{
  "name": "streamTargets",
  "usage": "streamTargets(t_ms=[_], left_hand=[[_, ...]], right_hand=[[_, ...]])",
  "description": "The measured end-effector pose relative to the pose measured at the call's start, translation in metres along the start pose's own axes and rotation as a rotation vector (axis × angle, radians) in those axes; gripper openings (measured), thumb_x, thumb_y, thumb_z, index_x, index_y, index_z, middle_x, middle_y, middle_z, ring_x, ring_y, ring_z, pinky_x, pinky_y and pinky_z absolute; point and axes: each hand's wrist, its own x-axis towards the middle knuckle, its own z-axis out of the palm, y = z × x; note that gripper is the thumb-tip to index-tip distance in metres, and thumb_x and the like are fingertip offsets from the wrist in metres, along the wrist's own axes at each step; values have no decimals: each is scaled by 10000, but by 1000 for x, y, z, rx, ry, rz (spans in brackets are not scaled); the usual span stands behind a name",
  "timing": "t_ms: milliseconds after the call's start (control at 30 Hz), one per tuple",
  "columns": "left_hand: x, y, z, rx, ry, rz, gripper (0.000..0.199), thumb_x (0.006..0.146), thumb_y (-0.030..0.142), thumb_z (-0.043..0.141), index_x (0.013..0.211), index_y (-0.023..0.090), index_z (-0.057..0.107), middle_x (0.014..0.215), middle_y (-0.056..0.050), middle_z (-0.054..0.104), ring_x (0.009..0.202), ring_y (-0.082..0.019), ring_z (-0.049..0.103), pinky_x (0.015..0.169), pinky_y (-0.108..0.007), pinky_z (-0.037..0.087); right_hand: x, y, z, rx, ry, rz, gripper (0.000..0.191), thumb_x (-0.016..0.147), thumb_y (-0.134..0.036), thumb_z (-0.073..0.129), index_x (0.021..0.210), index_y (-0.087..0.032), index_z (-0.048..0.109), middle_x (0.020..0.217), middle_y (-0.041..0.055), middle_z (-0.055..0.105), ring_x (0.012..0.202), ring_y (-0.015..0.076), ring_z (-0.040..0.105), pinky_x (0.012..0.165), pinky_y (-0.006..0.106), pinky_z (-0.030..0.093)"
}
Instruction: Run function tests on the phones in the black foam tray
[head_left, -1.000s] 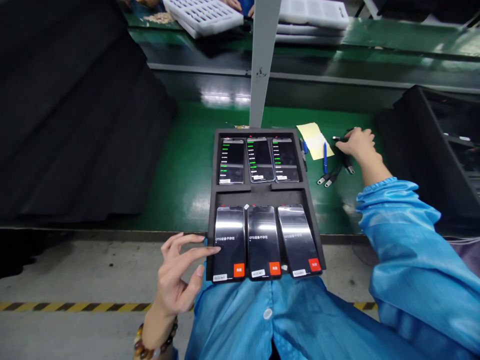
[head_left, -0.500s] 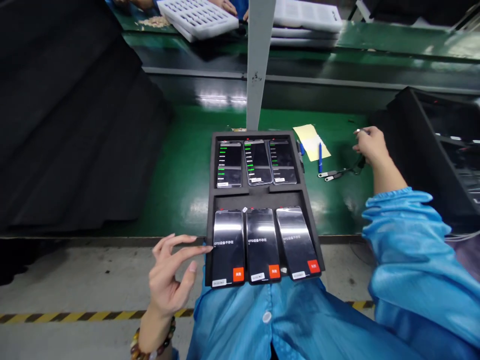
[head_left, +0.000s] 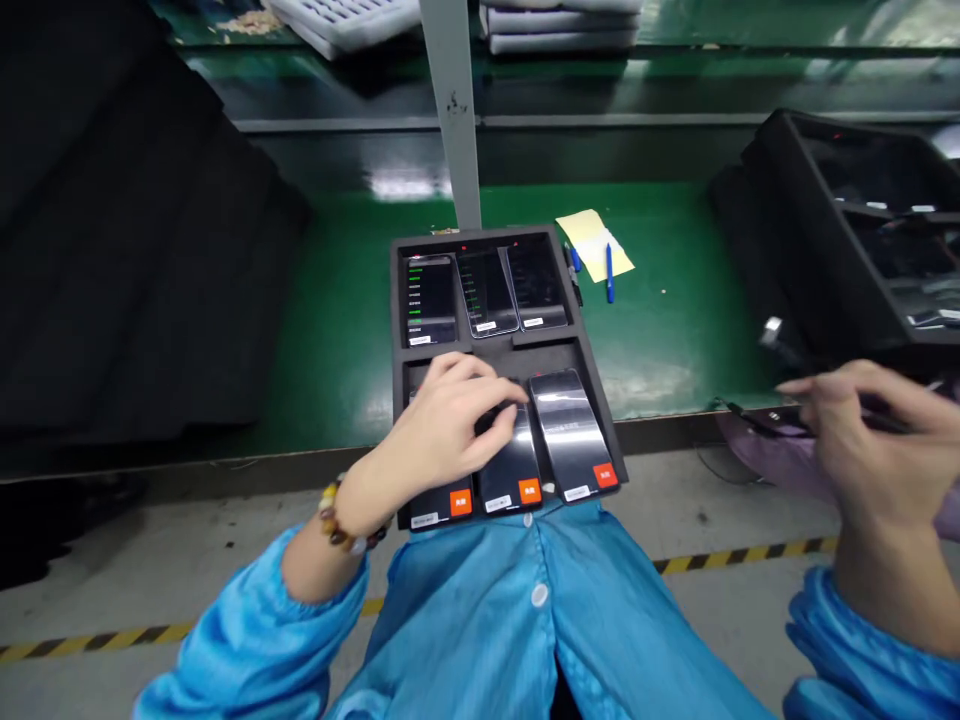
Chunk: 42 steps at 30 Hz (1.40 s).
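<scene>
black matte tray (head_left: 399,300) holds six flat black phones (head_left: 574,430) face up, presumably so you can read every screen; your left hand (head_left: 457,420) is loosely curled, gripping nothing visible, over the lower-left and lower-middle ones, contact unclear; your blurred right hand (head_left: 874,440) grips black silver-tipped cables (head_left: 778,335) well right of the tray

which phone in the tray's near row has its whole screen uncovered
The rightmost phone: its whole screen shows, while the left hand covers part of each of the other two.
</scene>
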Motion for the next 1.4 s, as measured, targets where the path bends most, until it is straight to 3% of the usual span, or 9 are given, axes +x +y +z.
streamTargets(t_ms=[100, 200, 300, 400, 533, 733, 967, 1267, 1400], left_hand=[[32, 1, 20, 54, -181, 32, 236, 1083, 289, 550, 1203, 221, 741, 1171, -58, 802, 1140, -258, 681, 1084, -468, 443], [56, -1, 37, 137, -254, 13, 285, 1098, 352, 564, 1270, 191, 723, 1302, -105, 762, 1228, -297, 650, 1099, -476, 450], [72, -3, 48, 185, -295, -6, 351, 1110, 417, 559, 1321, 183, 712, 1325, -123, 742, 1265, -317, 637, 1110, -485, 456], [84, -5, 57, 215, -332, -8, 387, 1117, 463, 549, 1319, 182, 722, 1303, -131, 739, 1259, -323, 647, 1103, -485, 475], [92, -10, 64, 178, -347, -24, 416, 1113, 465, 555, 1319, 150, 732, 1306, -149, 722, 1230, -320, 676, 1100, -472, 514], [98, -13, 69, 72, -326, -68, 427, 1109, 481, 542, 1249, 146, 767, 1222, -135, 716, 1077, -278, 713, 1025, -431, 558], [102, -12, 71, 72, -327, -70, 433, 1112, 499, 536, 1188, 163, 797, 1175, -119, 734, 994, -256, 726, 945, -401, 565], [104, -11, 71, 8, -316, -114, 447, 1120, 513, 518, 1114, 178, 814, 1104, -98, 771, 997, -254, 732, 945, -395, 550], [103, -6, 70, 18, -314, -139, 494, 1118, 549, 494, 1093, 190, 831, 1082, -98, 791, 1001, -273, 739, 935, -416, 555]], right_hand=[[-50, -13, -4, 133, -199, -56, 77, 973, -220, 793, 953, -255, 859, 839, 30, 799, 671, 154, 669, 640, 318, 502], [-91, -19, 5, 190, -451, -47, 183, 997, -236, 777, 1152, -298, 853, 923, 24, 829, 659, 143, 651, 611, 294, 494], [-122, -27, 18, 353, -607, 26, 84, 1006, -302, 779, 980, -253, 842, 754, 11, 753, 602, 132, 607, 546, 266, 449], [-143, -35, 27, 479, -664, 139, 237, 1044, -340, 720, 842, -220, 754, 708, 0, 692, 614, 128, 629, 578, 248, 484], [-158, -36, 34, 506, -663, 242, 134, 1030, -360, 741, 1012, -232, 779, 857, 6, 789, 706, 137, 737, 649, 222, 567], [-167, -28, 45, 563, -634, 159, 137, 991, -277, 804, 1115, -287, 861, 991, -4, 869, 822, 157, 831, 775, 218, 648], [-174, -25, 55, 589, -587, 152, 94, 949, -295, 851, 1029, -266, 891, 890, 15, 862, 630, 150, 773, 601, 230, 619], [-174, -16, 61, 604, -551, 153, 108, 962, -262, 833, 1054, -267, 889, 919, 13, 865, 660, 157, 789, 672, 253, 662], [-174, -20, 64, 567, -459, 119, 97, 950, -249, 842, 1034, -270, 886, 906, 17, 863, 647, 169, 785, 615, 268, 640]])
